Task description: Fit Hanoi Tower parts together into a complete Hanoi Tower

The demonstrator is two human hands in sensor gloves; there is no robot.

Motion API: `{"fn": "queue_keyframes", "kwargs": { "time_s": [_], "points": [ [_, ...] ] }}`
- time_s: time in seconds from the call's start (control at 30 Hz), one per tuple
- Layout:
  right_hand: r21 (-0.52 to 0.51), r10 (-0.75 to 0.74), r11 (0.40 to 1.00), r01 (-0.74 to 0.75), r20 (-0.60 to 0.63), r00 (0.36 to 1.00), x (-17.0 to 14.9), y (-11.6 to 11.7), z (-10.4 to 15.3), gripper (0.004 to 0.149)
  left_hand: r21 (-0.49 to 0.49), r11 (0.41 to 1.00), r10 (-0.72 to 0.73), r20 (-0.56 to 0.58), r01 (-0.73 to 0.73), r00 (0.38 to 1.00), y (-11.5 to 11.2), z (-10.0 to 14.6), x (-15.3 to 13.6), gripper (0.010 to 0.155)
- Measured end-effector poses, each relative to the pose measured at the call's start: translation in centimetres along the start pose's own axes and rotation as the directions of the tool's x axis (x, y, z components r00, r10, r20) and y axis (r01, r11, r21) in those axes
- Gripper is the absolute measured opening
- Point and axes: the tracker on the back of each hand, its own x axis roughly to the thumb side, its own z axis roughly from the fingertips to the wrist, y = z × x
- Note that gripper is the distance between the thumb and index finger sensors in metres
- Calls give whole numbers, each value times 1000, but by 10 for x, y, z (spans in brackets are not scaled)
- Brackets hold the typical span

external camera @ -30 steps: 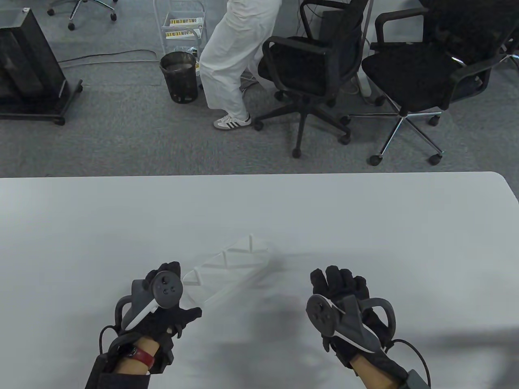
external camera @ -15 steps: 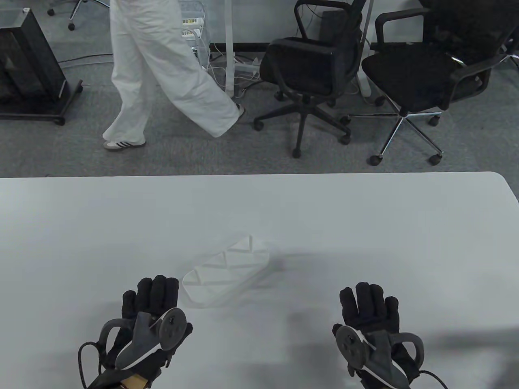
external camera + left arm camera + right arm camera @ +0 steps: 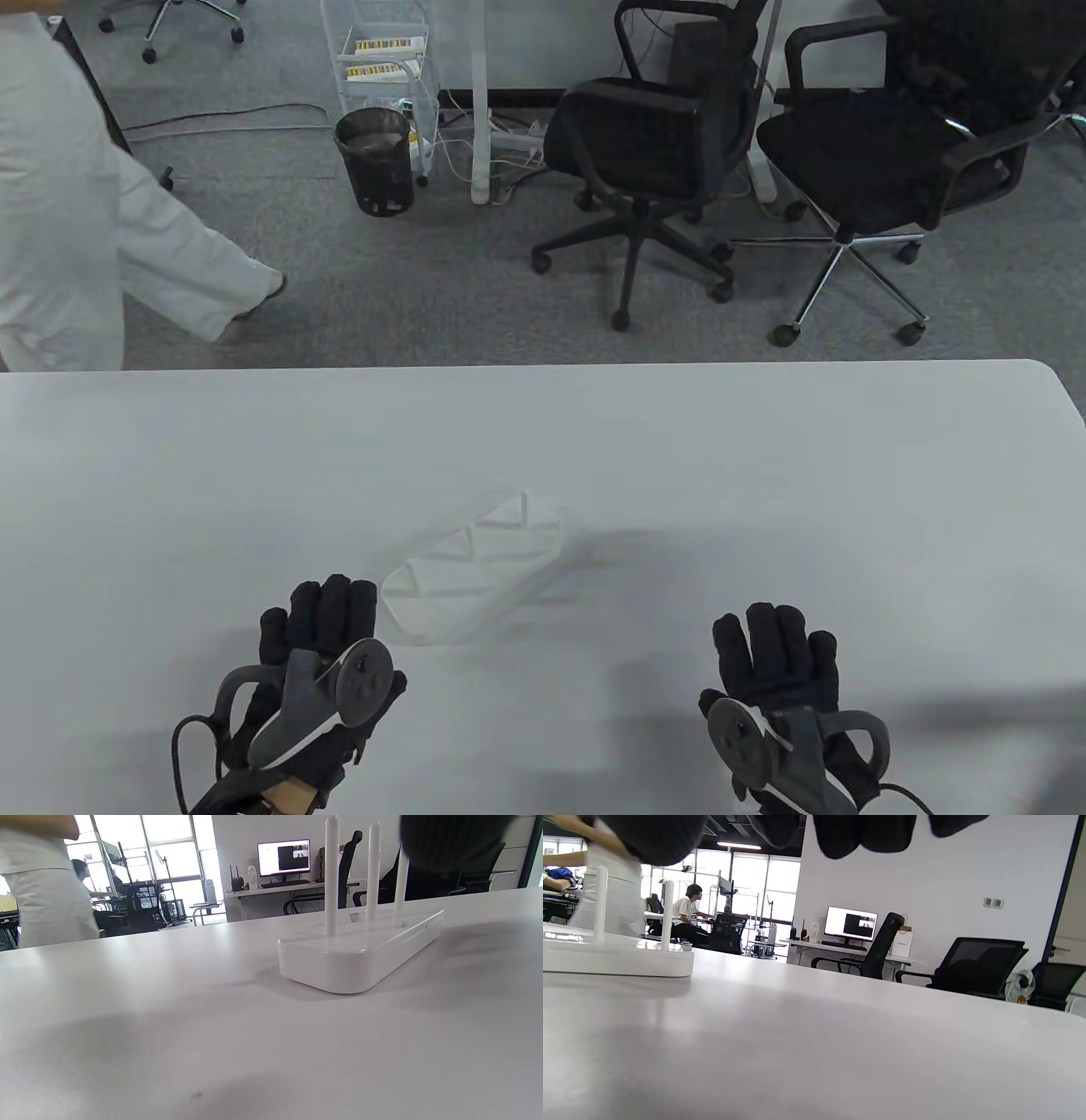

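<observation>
A white Hanoi Tower base [image 3: 475, 567] with three upright white pegs stands on the white table [image 3: 764, 475], lying diagonally near its front middle. It also shows in the left wrist view [image 3: 360, 950] and at the left of the right wrist view [image 3: 615, 955]. No discs are in view. My left hand [image 3: 318, 624] lies flat on the table just left of the base's near end, apart from it, holding nothing. My right hand [image 3: 776, 649] lies flat on the table well to the right of the base, holding nothing.
Beyond the table's far edge are two black office chairs [image 3: 645, 144], a black waste bin [image 3: 375, 160] and a white cart [image 3: 382, 51]. A person in white trousers [image 3: 76, 229] is at the far left of the floor.
Both hands drew back toward the table's near edge and now lie flat; the left hand came away from the base's near end. The person in white walked from the middle to the far left.
</observation>
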Motion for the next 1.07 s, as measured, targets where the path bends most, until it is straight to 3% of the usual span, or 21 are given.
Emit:
{"fn": "queue_keyframes", "kwargs": {
  "time_s": [1.07],
  "points": [
    [78, -14, 997, 14, 5, 1000, 3, 12, 2, 74, -8, 1000, -30, 6, 30, 1000, -19, -6, 1, 97]
  ]
}}
